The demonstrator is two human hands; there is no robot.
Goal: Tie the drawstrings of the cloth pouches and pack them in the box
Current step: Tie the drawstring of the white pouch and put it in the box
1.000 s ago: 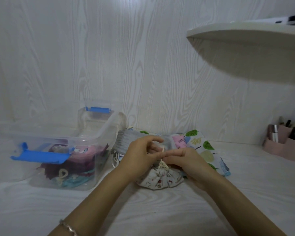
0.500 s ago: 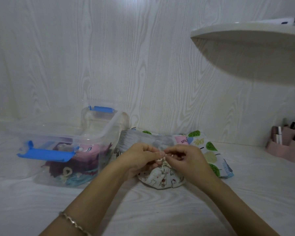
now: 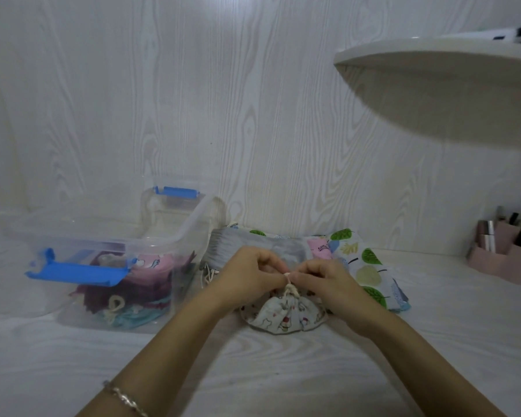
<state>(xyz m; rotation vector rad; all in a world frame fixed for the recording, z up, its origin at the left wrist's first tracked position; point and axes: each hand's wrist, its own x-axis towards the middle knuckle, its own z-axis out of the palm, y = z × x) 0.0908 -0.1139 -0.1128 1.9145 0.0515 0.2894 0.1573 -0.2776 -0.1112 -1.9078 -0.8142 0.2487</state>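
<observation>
The pouch (image 3: 284,314) sits on the table (image 3: 283,371), soft and light. Left hand (image 3: 247,278) and right hand (image 3: 322,281) pinch its cord (image 3: 287,276) above the gathered neck, likely the best hold.

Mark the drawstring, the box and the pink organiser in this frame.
drawstring (image 3: 290,289): head view, its knotted part.
box (image 3: 73,270): head view, its blue front latch.
organiser (image 3: 494,263): head view, its pink front wall.

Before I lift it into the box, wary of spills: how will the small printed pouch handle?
Probably floppy: the small printed pouch slumps in soft gathers. The drawstring looks cinched, so spills seem unlikely. Sitting flat, it shouldn't roll.
</observation>
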